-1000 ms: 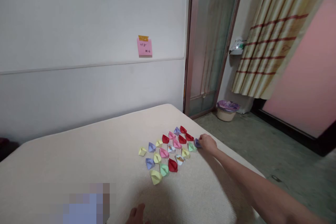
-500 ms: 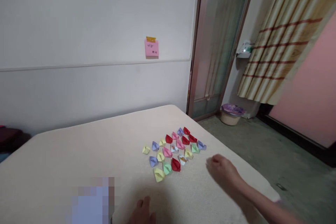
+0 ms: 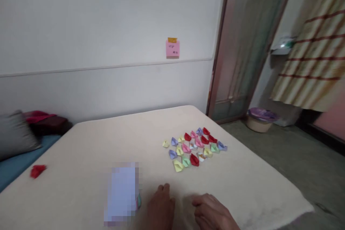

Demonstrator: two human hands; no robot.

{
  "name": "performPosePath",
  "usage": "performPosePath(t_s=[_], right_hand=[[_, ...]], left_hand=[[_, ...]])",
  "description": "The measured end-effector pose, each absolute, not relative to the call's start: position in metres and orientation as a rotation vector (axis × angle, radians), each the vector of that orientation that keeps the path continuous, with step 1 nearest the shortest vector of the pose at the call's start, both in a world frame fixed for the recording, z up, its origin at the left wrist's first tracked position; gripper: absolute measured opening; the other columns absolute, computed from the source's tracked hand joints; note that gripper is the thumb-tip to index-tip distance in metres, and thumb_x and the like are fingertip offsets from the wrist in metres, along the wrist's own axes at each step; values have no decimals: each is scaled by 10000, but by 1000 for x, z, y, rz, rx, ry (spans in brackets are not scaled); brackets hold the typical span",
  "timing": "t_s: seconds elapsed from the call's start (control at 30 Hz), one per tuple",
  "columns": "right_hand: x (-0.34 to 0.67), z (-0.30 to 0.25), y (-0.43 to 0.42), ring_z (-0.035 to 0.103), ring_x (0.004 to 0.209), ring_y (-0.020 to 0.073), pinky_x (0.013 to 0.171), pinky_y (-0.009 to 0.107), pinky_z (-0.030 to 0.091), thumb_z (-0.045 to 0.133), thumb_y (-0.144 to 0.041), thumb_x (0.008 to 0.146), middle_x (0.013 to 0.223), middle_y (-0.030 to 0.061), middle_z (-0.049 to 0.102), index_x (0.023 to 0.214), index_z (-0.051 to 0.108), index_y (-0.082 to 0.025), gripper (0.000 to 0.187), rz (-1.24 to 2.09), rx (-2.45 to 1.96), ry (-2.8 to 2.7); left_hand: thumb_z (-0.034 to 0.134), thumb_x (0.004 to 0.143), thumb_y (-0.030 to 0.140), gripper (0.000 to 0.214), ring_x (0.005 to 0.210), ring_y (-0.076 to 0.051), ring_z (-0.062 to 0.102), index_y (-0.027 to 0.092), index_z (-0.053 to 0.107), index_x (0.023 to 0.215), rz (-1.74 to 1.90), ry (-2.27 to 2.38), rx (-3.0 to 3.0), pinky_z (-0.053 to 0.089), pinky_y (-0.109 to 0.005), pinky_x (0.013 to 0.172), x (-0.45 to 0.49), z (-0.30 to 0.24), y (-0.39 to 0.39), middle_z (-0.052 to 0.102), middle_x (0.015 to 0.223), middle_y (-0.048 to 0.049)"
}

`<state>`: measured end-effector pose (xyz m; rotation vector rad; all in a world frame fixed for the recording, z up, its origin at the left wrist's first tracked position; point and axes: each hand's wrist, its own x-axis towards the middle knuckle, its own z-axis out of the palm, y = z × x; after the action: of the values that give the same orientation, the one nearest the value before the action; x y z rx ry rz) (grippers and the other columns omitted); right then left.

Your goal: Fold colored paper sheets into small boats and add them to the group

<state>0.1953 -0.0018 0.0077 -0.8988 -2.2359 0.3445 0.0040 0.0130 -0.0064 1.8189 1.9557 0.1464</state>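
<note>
Low in the picture, my left hand [image 3: 161, 206] rests on the pale bed surface [image 3: 113, 140], fingers pointing forward and slightly apart, holding nothing I can see. To its right, my right hand [image 3: 211, 211] hovers low over the bed with loosely bent fingers; nothing shows in them. Beyond both hands lies a cluster of small folded paper boats in rows, among them a yellow paper boat [image 3: 178, 165], a red paper boat [image 3: 194, 160] and a blue paper boat [image 3: 222, 146]. Left of my left hand is a pixelated pale-blue rectangle [image 3: 122, 194], its kind hidden.
A crumpled-looking red piece [image 3: 37, 171] lies near the bed's left edge. Past it are a grey pillow [image 3: 16, 134] and a dark red bundle [image 3: 51, 124]. A pink note [image 3: 172, 49] is taped to the wall. A lined bin [image 3: 260, 120] stands on the floor at right.
My right hand has come back from beside the paper boats toward my left hand. The view has turned left, bringing the red piece and pillow into sight. The boats keep their arrangement.
</note>
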Motion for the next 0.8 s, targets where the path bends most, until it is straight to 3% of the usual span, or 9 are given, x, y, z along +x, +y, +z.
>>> performPosePath(t_s=[0.13, 0.27, 0.4, 0.5, 0.67, 0.8], right_hand=[[149, 17, 8, 655, 810, 185, 709, 285, 535, 515, -169, 843, 896, 57, 686, 835, 609, -255, 128, 345, -831, -2060], [121, 8, 19, 654, 860, 193, 745, 290, 532, 495, -207, 863, 916, 65, 681, 803, 614, -241, 138, 424, -856, -1982], [121, -19, 30, 656, 811, 177, 703, 266, 527, 465, -235, 876, 875, 54, 673, 766, 591, -231, 168, 504, -928, -2016], [131, -35, 34, 648, 764, 166, 667, 256, 519, 441, -248, 888, 841, 48, 660, 744, 564, -232, 190, 576, -962, -2071], [141, -37, 33, 635, 743, 171, 655, 275, 506, 428, -257, 890, 855, 56, 651, 772, 561, -244, 179, 627, -964, -2119], [140, -30, 31, 632, 722, 161, 648, 269, 497, 410, -237, 894, 858, 54, 646, 792, 570, -237, 189, 635, -946, -2119]], left_hand=[[395, 850, 221, 446, 1147, -249, 534, 164, 498, 1280, 325, 1983, 1850, 385, -340, 943, -6, -7, 4, 558, 1293, -124], [402, 861, 232, 333, 1009, -213, 583, 188, 556, 1153, 416, 2104, 1792, 414, -294, 841, -25, 2, 7, 641, 1084, -79], [334, 902, 228, 279, 990, -202, 565, 176, 561, 1056, 422, 2375, 1717, 393, -290, 822, -58, 14, 12, 613, 1070, -92], [380, 887, 270, 225, 1020, -230, 533, 166, 551, 991, 284, 2528, 1554, 392, -309, 796, -83, 14, 14, 585, 1061, -109], [506, 812, 377, 345, 1055, -258, 508, 163, 502, 1083, 230, 2556, 1515, 399, -317, 775, -95, 1, 15, 543, 1100, -115], [510, 802, 387, 353, 1018, -248, 544, 161, 501, 1074, 220, 2543, 1478, 399, -311, 758, -89, -4, 17, 531, 1094, -109]])
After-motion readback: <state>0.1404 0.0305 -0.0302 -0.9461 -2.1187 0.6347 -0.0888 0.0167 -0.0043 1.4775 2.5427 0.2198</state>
